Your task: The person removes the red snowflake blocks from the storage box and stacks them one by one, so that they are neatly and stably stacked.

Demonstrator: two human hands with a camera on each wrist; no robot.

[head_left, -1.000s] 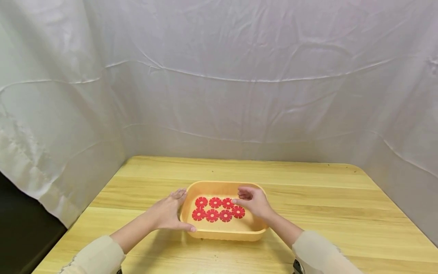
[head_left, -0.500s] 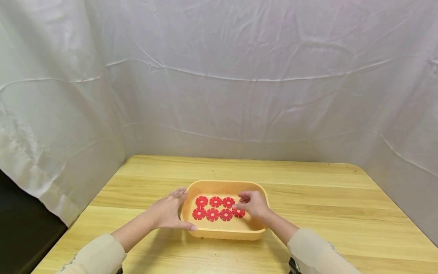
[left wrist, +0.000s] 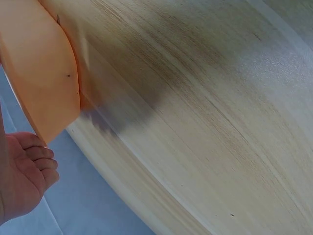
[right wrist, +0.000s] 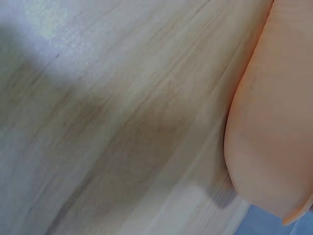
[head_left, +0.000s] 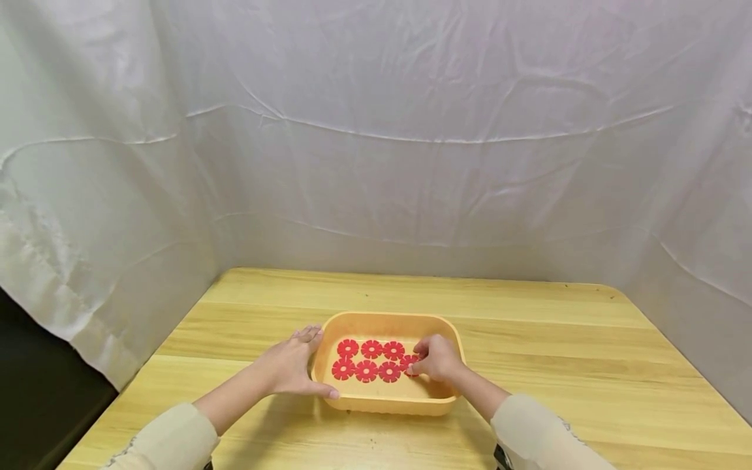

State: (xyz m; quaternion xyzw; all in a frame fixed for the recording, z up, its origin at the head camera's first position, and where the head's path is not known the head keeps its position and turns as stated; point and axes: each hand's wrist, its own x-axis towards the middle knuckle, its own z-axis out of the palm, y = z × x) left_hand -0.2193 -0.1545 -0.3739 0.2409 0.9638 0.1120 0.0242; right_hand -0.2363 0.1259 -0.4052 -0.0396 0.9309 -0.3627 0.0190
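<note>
A shallow orange plastic tray (head_left: pixel 388 403) stands on the table with several red interlocking discs (head_left: pixel 366 371) lying flat in it in two rows. My left hand (head_left: pixel 288 367) grips the tray's left end, thumb over the near rim and fingers along the left side. In the left wrist view those fingers (left wrist: pixel 43 159) curl by the tray's rim. Inside the tray, my right hand (head_left: pixel 439 359) pinches the rightmost red disc (head_left: pixel 406 361), thumb at its near edge and fingertips at its far edge. The hand covers part of that disc. The right wrist view shows the tray's outer wall (right wrist: pixel 274 107).
The pale wooden table (head_left: pixel 564 365) extends around the tray on all sides. White cloth (head_left: pixel 411 163) hangs behind it and at both sides. A dark area (head_left: pixel 41 385) lies past the table's left edge.
My right hand has lowered toward the near side of the tray, and its thumb and fingers now meet the rightmost disc. My left hand keeps its place on the tray.
</note>
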